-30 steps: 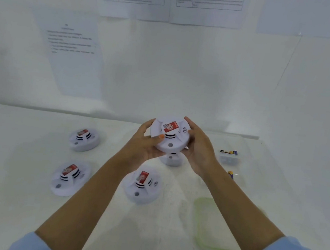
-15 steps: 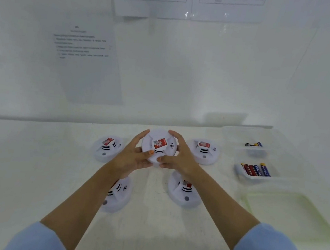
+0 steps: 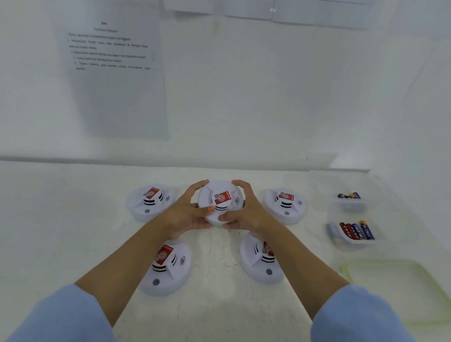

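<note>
A round white smoke detector (image 3: 219,198) with a red label sits between both my hands above the middle of the white table (image 3: 42,219). My left hand (image 3: 186,213) grips its left side, thumb across the front. My right hand (image 3: 247,216) grips its right side, fingers curled over the top rim. Several more detectors of the same kind lie on the table: one at the left (image 3: 148,202), one at the right (image 3: 285,205), one near left (image 3: 165,267) and one near right (image 3: 260,261), partly under my right forearm.
At the right stand two small clear tubs, the nearer (image 3: 356,232) holding several red and blue batteries, the farther (image 3: 350,200) holding a few. A clear lid with a green rim (image 3: 400,289) lies at the near right. Printed sheets (image 3: 109,68) hang on the white wall behind.
The view has swung so the table's right side with the battery tubs shows. Both hands have lowered the held detector toward the table's middle.
</note>
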A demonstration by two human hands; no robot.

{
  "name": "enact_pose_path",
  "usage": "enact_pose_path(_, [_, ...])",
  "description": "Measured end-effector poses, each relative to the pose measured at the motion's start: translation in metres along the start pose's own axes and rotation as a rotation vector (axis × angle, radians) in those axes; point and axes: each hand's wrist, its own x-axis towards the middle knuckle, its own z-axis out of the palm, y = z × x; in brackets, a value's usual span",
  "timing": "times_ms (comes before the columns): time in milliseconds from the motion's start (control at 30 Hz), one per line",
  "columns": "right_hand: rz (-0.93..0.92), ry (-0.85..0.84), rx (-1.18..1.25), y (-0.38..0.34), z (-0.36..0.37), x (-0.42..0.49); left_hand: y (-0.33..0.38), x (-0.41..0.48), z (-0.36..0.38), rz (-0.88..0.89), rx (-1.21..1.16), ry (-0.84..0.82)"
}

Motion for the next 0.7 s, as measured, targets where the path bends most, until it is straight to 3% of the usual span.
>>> enact_pose_path(300, [0.071, 0.01, 0.086, 0.005, 0.002, 0.008, 0.001, 0.012, -0.009, -0.028, 0.01, -0.057])
enact_pose_path(700, [0.059, -0.009, 0.018, 0.004, -0.012, 0.017, -0.001, 0.021, -0.007, 0.0, 0.031, -0.075])
